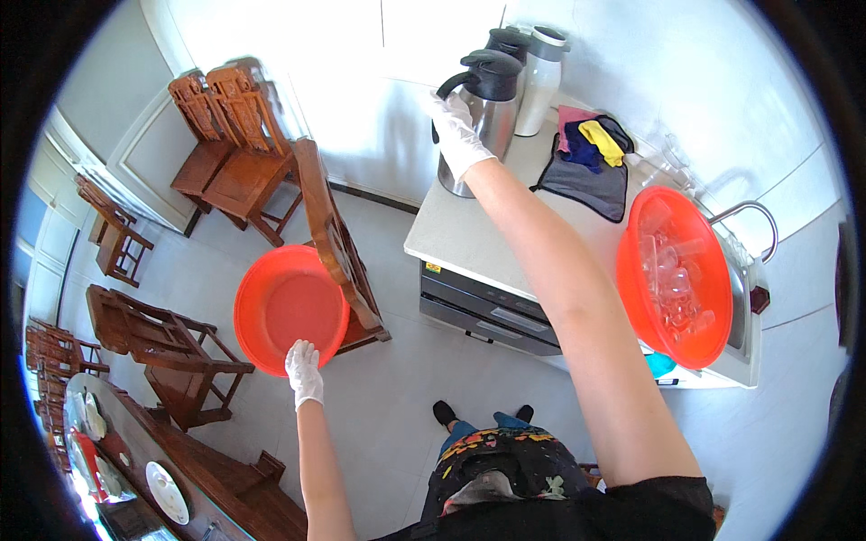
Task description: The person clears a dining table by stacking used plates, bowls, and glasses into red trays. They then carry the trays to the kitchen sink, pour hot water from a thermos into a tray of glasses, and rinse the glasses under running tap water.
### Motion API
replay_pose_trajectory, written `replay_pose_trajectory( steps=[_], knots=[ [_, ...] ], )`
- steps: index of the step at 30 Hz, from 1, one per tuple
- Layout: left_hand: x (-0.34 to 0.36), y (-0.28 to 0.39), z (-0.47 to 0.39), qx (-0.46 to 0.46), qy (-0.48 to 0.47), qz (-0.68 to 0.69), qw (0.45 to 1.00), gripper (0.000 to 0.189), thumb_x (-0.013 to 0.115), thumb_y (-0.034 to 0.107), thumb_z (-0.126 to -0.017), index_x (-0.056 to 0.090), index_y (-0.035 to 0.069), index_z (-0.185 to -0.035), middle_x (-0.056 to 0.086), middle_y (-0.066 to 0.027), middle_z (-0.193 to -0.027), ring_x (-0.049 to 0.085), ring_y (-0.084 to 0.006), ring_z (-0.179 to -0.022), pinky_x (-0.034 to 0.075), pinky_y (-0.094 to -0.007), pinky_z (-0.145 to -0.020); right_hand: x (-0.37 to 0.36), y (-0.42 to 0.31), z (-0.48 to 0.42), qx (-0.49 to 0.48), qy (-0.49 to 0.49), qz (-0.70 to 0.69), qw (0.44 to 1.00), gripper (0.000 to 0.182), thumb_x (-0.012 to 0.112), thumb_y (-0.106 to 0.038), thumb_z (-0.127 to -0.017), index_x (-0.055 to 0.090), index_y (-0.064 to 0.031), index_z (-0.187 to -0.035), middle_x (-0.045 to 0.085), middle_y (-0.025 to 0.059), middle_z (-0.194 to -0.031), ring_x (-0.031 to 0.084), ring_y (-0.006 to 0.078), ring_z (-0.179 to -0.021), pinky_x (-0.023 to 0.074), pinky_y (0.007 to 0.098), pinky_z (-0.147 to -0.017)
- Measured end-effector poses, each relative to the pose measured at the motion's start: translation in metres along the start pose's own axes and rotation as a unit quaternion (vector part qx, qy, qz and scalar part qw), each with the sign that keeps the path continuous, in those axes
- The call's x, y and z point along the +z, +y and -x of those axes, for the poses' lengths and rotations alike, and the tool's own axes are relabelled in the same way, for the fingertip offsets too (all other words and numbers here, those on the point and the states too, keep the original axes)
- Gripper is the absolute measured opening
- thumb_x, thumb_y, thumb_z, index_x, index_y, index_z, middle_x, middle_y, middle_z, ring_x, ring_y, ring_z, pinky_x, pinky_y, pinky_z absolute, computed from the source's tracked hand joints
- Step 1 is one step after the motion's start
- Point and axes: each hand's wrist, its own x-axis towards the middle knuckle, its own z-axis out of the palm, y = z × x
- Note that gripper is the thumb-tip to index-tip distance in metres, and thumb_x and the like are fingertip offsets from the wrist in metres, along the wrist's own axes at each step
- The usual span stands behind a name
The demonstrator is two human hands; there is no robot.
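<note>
My right hand [457, 128], in a white disposable glove, is around the black handle of a stainless-steel vacuum jug [490, 125] at the counter's far left part. The jug stands upright with its black lid on. Low on the left, my gloved left hand [304, 368] overlaps the near rim of a red plastic basin [291, 308]. Its fingers lie close together, and whether they grip the rim cannot be made out. Nothing shows inside that basin, which rests against a carved wooden chair [331, 230]; its support is mostly hidden.
Behind the jug stand a white jug [541, 81] and another black-lidded one [509, 40]. Cloths [585, 169] lie on the counter [467, 230]. A second red basin [717, 291] holding clear cups sits by the sink's faucet [751, 206]. Wooden chairs [247, 169] and a table [216, 487] stand left.
</note>
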Motion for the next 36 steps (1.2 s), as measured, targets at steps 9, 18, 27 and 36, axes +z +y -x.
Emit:
replay_pose_trajectory(
  steps=[9,18,27,36],
  knots=[
    [0.132,0.129,0.121,0.303,-0.109,-0.201,0.925,0.037,0.060,0.016,-0.093,0.051,0.005,-0.127,0.057,-0.0040,-0.118,0.055,-0.0168,-0.108,0.044,-0.0303,-0.093,-0.126,-0.009,0.103,0.031,0.087,-0.101,0.991,0.031,0.060,-0.034,-0.095,0.056,-0.0099,-0.075,0.046,-0.0039,-0.063,0.041,0.0053,-0.049,0.0335,0.0235,-0.044],
    [0.366,0.163,0.316,0.570,-0.544,-0.324,0.524,0.055,0.066,0.000,-0.079,0.049,0.003,-0.132,0.051,-0.0154,-0.132,0.052,-0.0259,-0.119,0.043,-0.0364,-0.099,-0.259,-0.061,0.296,0.101,0.066,-0.063,0.991,0.030,0.059,-0.030,-0.094,0.062,-0.0056,-0.077,0.050,-0.0077,-0.064,0.043,0.0010,-0.055,0.0327,0.0202,-0.047],
    [0.476,0.057,0.522,0.545,-0.742,-0.347,0.179,0.032,0.063,0.035,-0.088,0.061,0.007,-0.104,0.062,-0.0129,-0.107,0.061,-0.0296,-0.097,0.050,-0.0414,-0.079,-0.392,-0.119,0.442,0.172,0.151,0.004,0.973,0.029,0.062,-0.023,-0.093,0.067,0.0029,-0.105,0.064,-0.0023,-0.087,0.053,0.0036,-0.079,0.0449,0.0220,-0.070],
    [0.592,-0.048,0.615,0.505,-0.692,-0.481,0.184,0.024,0.052,0.025,-0.089,0.065,0.005,-0.088,0.066,-0.0143,-0.080,0.066,-0.0298,-0.071,0.051,-0.0424,-0.060,-0.515,-0.132,0.485,0.133,0.257,0.097,0.952,0.023,0.064,-0.018,-0.092,0.069,0.0021,-0.101,0.062,-0.0047,-0.080,0.053,0.0022,-0.072,0.0442,0.0192,-0.062]
  ],
)
